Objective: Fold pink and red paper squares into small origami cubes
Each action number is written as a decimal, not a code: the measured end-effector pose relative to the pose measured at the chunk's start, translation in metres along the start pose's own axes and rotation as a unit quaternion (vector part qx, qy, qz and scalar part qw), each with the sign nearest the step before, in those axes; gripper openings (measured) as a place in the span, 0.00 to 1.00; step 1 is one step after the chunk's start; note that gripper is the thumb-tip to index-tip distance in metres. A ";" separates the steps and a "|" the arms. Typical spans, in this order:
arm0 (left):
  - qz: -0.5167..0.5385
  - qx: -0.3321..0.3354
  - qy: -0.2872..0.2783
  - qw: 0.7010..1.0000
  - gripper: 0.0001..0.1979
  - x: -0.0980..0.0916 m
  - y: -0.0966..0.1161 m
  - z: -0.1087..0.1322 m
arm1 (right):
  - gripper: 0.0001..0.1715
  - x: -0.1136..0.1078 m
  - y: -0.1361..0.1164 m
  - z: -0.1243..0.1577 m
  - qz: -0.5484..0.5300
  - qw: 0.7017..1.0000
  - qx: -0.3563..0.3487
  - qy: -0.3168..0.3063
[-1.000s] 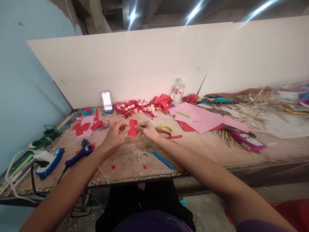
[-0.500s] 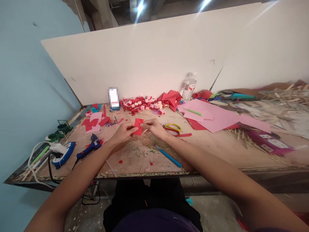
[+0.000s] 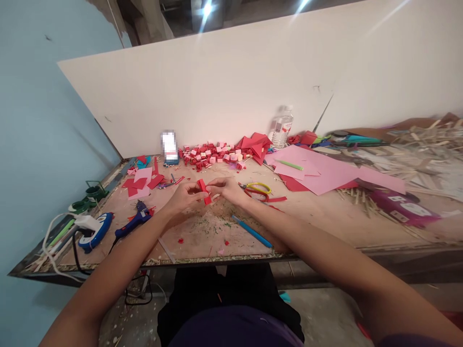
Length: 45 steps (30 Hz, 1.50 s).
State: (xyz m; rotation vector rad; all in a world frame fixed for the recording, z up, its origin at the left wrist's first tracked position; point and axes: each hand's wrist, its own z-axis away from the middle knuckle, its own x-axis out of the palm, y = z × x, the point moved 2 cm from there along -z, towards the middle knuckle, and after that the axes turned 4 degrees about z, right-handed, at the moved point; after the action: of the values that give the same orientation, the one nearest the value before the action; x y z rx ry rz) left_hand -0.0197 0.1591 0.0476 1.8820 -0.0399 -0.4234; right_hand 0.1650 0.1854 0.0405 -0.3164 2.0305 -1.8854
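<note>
A small piece of red paper (image 3: 207, 198) is pinched between my two hands above the middle of the table; it shows as a narrow folded strip. My left hand (image 3: 185, 196) grips its left side, fingers closed. From the right, my right hand (image 3: 227, 189) pinches the same piece; some fingertips are hidden behind it. Scissors (image 3: 257, 189) with yellow and red handles lie just beyond my right hand. A blue pen-like stick (image 3: 252, 232) rests nearer the front edge. Behind the hands is a heap of small red and pink paper cubes (image 3: 213, 155).
A blue glue gun (image 3: 134, 219) and a power strip (image 3: 96, 232) with cords lie at left. A phone (image 3: 170, 147) stands at the back. Pink paper sheets (image 3: 325, 168), a plastic bottle (image 3: 282, 127) and piled wooden sticks (image 3: 423, 159) are to the right.
The red paper went from a wider, flat-looking square facing me to a narrow folded or turned strip. Both hands stay on it, the fingers slightly shifted.
</note>
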 end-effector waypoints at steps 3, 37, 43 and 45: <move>-0.014 0.004 0.005 1.000 0.17 -0.001 0.000 0.000 | 0.19 0.004 -0.002 0.005 -0.030 0.998 0.021 -0.045; -0.017 0.018 0.037 0.999 0.16 -0.003 -0.010 -0.003 | 0.28 0.002 -0.017 0.009 0.021 0.998 0.004 -0.053; -0.049 0.011 0.042 0.998 0.17 -0.003 -0.014 -0.002 | 0.29 0.014 -0.003 0.007 0.049 0.994 -0.032 -0.090; -0.057 0.011 0.051 0.997 0.18 -0.003 -0.013 -0.003 | 0.23 0.015 0.001 0.006 0.062 0.995 -0.044 -0.071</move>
State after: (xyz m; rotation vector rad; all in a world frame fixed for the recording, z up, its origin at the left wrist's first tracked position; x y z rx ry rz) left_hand -0.0241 0.1676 0.0375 1.9314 0.1325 -0.4065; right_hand 0.1536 0.1742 0.0378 -0.3294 1.9938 -1.6540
